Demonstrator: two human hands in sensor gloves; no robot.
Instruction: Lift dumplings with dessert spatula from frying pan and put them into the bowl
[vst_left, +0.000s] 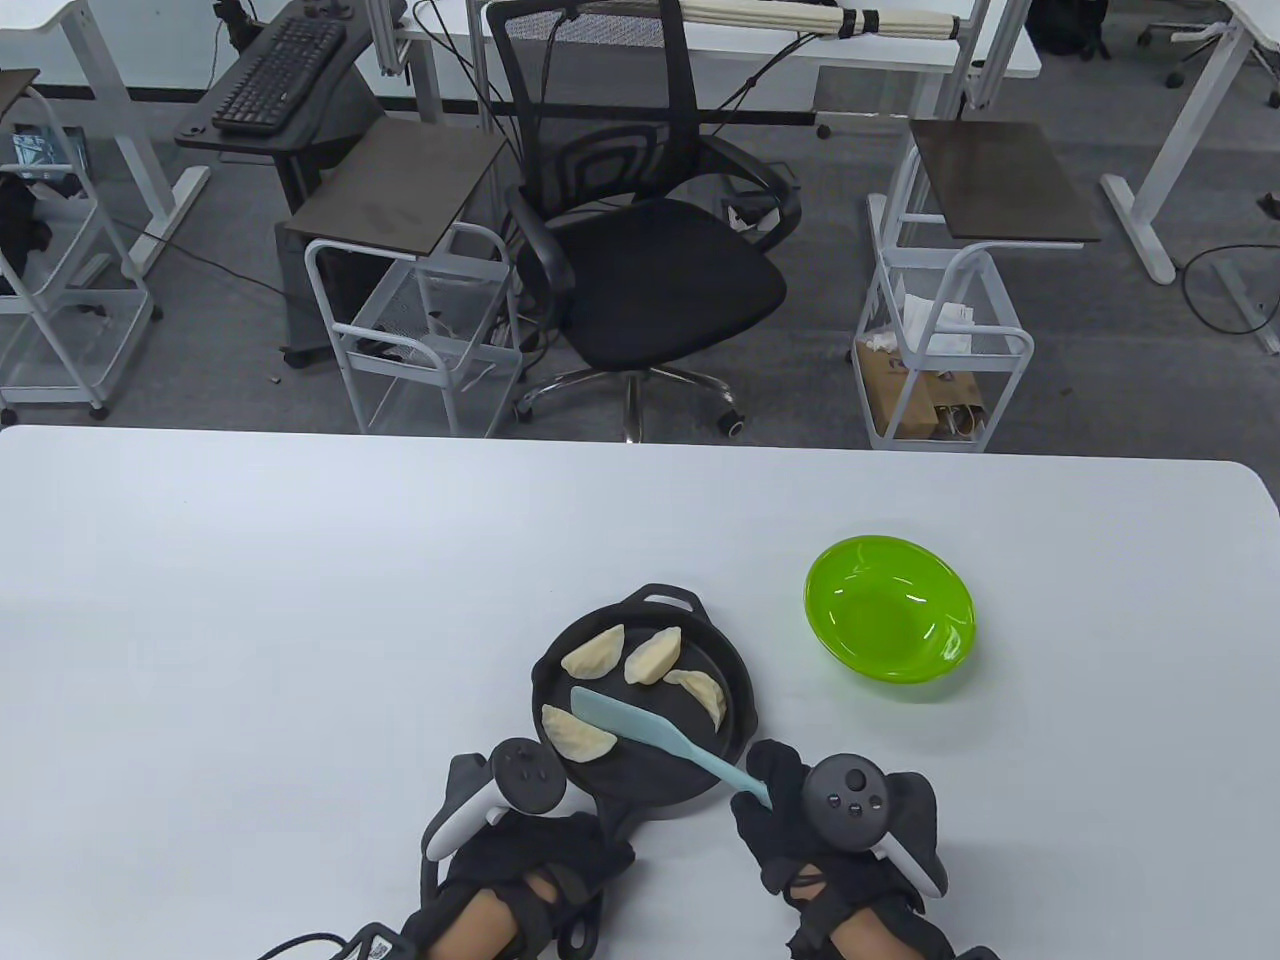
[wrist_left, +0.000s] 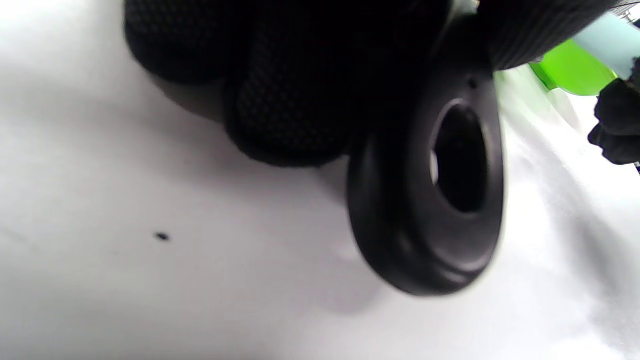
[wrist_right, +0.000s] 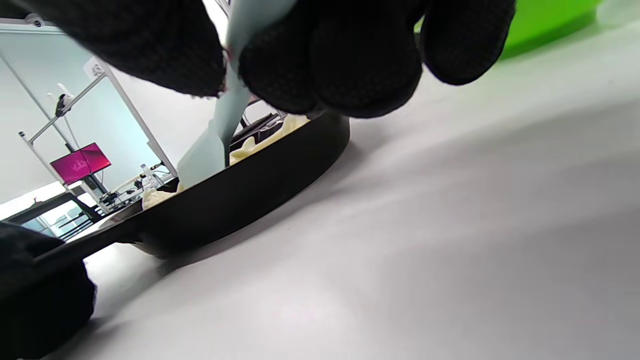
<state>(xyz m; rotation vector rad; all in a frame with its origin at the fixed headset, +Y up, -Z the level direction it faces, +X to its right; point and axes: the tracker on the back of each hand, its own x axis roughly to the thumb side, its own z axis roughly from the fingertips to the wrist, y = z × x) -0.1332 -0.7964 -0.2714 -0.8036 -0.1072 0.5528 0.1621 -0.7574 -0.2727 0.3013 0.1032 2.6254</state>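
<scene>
A black frying pan (vst_left: 740, 715) sits on the white table with several pale dumplings (vst_left: 652, 657) in it. My left hand (vst_left: 540, 850) grips the pan's handle; in the left wrist view my fingers (wrist_left: 290, 100) curl round it above its ring end (wrist_left: 390, 215). My right hand (vst_left: 775, 800) pinches the handle of a light blue spatula (vst_left: 660, 735). Its blade lies low in the pan against the near-left dumpling (vst_left: 577, 740). In the right wrist view the spatula (wrist_right: 210, 145) slants down from my fingers (wrist_right: 360, 55) into the pan (wrist_right: 240, 200). The green bowl (vst_left: 890, 620) stands to the pan's right with nothing in it.
The white table (vst_left: 250, 620) stretches wide to the left and behind the pan. Beyond its far edge stand a black office chair (vst_left: 650, 260), white wire carts (vst_left: 420, 330) and desks.
</scene>
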